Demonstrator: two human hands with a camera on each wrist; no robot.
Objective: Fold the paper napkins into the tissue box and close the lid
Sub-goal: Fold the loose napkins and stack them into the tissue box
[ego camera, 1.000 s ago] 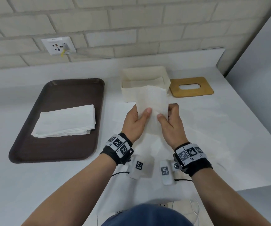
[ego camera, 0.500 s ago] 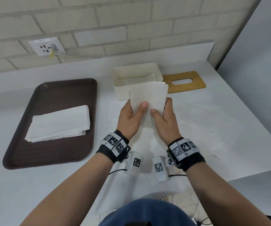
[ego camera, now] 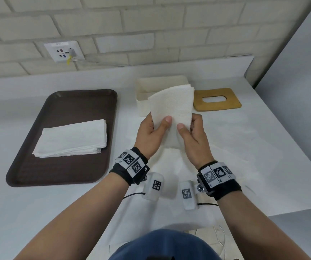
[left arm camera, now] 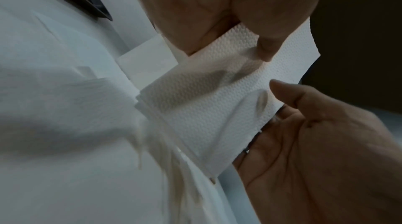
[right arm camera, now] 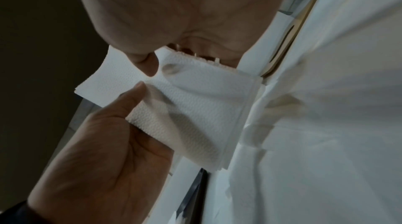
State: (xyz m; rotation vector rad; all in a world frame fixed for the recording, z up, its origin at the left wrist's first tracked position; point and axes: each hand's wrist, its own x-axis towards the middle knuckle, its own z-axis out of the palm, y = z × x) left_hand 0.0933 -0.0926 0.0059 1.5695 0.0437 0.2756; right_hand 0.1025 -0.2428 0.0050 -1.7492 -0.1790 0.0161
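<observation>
Fingers (ego camera: 195, 121) and both thumbs pinch the folded napkin (ego camera: 171, 107) between them.

Head view bright, even, soft shadows under my arms, edges bowed by wide lens. Both wrist views dim, grainy, motion-blurred; my thumbs cast shadows on the napkin (left arm camera: 208, 100).

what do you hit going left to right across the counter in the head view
brown tray with the napkin stack → tissue box → folded napkins pinched by left hand and right hand → wooden lid
</observation>
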